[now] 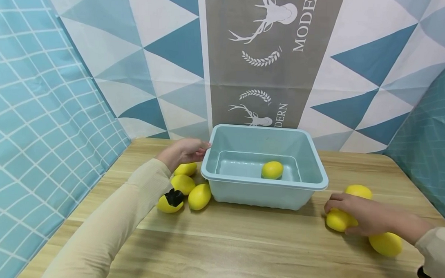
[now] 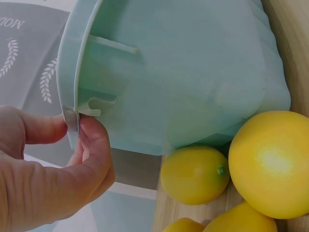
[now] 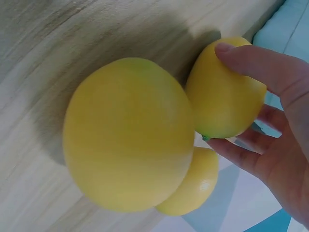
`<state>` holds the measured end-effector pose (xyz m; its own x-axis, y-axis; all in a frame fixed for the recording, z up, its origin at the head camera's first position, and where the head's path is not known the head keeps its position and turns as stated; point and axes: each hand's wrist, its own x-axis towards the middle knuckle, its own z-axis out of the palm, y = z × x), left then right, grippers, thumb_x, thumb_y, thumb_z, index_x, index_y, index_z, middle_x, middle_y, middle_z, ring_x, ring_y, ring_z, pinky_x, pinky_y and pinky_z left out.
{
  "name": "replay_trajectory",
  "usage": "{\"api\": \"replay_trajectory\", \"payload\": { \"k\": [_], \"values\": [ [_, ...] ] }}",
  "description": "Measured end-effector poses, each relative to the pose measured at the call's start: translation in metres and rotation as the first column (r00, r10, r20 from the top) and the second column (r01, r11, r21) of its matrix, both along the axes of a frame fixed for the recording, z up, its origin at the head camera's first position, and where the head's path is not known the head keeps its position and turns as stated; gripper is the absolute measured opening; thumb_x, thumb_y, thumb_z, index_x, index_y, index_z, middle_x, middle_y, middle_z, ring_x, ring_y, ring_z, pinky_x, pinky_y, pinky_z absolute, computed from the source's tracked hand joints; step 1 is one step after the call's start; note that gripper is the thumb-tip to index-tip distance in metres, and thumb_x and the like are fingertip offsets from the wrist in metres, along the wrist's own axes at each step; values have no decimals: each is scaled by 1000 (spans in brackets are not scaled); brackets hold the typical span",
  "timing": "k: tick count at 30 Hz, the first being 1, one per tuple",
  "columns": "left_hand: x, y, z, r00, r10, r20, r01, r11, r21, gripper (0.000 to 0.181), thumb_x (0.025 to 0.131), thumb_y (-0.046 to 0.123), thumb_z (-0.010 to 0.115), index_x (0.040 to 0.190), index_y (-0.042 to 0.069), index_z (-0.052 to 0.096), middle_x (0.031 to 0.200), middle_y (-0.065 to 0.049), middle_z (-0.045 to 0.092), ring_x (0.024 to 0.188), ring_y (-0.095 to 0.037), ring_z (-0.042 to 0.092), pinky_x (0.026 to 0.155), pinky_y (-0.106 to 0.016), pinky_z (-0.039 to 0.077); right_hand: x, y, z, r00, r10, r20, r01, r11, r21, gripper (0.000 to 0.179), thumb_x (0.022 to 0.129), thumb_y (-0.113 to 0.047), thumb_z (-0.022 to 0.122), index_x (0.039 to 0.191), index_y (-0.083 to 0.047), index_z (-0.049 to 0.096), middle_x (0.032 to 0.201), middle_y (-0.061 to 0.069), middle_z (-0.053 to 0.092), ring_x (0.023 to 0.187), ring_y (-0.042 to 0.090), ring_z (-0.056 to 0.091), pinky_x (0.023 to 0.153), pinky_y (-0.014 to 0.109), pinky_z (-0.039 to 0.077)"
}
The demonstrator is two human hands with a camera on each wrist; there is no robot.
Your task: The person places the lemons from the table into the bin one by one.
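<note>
A light blue plastic basin [image 1: 257, 195] stands on the wooden table with one lemon [image 1: 272, 170] on its floor. At its left end my left hand [image 1: 187, 150] pinches the rim; the left wrist view shows thumb and fingers on either side of the rim [image 2: 71, 92]. Several lemons [image 1: 199, 196] lie below that hand, against and beside the basin. Right of the basin, my right hand [image 1: 363, 213] grips a lemon [image 3: 224, 92], thumb on one side and fingers curled round the other. Two more lemons lie close by, one behind [image 1: 358, 191] and one nearer me [image 1: 386, 244].
Behind the table [image 1: 241, 246] hangs a patterned cloth [image 1: 177, 51] with triangles and deer heads. Blue tiled-pattern sheets stand at the left [image 1: 43, 108] and the right [image 1: 428, 134]. A black strap piece [image 1: 174, 197] shows at my left wrist, over one lemon.
</note>
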<state>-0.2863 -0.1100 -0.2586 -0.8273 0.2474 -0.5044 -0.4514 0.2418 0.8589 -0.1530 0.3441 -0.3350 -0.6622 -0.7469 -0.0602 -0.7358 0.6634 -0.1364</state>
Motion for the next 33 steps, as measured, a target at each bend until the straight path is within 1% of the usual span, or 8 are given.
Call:
{"api": "replay_trajectory", "payload": {
  "k": [4,7,10,14,21,26,29,33],
  "values": [
    [0,0,0,1000,9,-4,-9,1000,4,40,100,10,45,139,-1,41,110,-6,46,98,-16,48,106,-29,45,3,-2,-1,999,-14,-33,15,1000,25,54,65,-32,86,112,-31,58,107,-17,57,91,1,49,76,28,52],
    [-1,1,-1,1000,9,-3,-9,1000,9,40,101,10,44,139,-2,41,112,-7,46,99,-17,48,111,-32,41,6,-4,-3,996,-16,-90,19,999,27,55,62,-33,87,109,-34,58,104,-19,54,90,2,47,72,27,51],
    [-1,1,-2,1000,12,0,-12,1000,10,40,101,10,44,139,-2,41,112,-7,46,98,-17,48,112,-33,41,8,-7,-4,990,-7,-143,8,1000,6,59,57,-29,89,107,-34,58,102,-19,52,89,2,46,70,26,49],
    [0,1,-1,1000,18,-3,-18,1000,5,40,100,10,45,139,-2,42,111,-7,46,95,-16,49,111,-33,42,8,-9,-4,976,15,-219,-22,999,-29,63,51,-24,90,105,-33,58,101,-19,50,89,2,44,69,24,48],
    [1,1,0,1000,10,-9,-10,1000,-5,41,101,11,45,139,-2,41,109,-7,46,94,-16,49,111,-32,42,6,-7,0,960,32,-279,-47,998,-48,68,47,-20,91,104,-33,57,99,-19,48,90,2,42,69,25,48],
    [2,1,1,1000,4,-9,-4,1000,-13,41,100,10,45,140,-2,41,110,-7,46,95,-16,49,111,-32,41,3,-6,5,933,45,-358,-74,995,-68,70,38,-13,89,100,-28,59,98,-18,48,89,1,42,66,24,48],
    [2,1,1,1000,5,-6,-5,1000,-14,41,100,10,45,139,-2,41,109,-6,46,95,-16,49,111,-32,42,1,-5,8,924,51,-379,-80,995,-62,71,36,-13,88,99,-27,59,98,-17,49,89,1,41,65,24,48],
    [2,1,1,1000,6,-4,-6,1000,-20,40,100,9,45,139,-1,42,108,-6,46,93,-15,49,108,-30,44,-1,-4,12,923,53,-382,-78,996,-50,72,37,-15,89,100,-29,58,99,-18,49,89,1,42,68,25,49]
  ]
}}
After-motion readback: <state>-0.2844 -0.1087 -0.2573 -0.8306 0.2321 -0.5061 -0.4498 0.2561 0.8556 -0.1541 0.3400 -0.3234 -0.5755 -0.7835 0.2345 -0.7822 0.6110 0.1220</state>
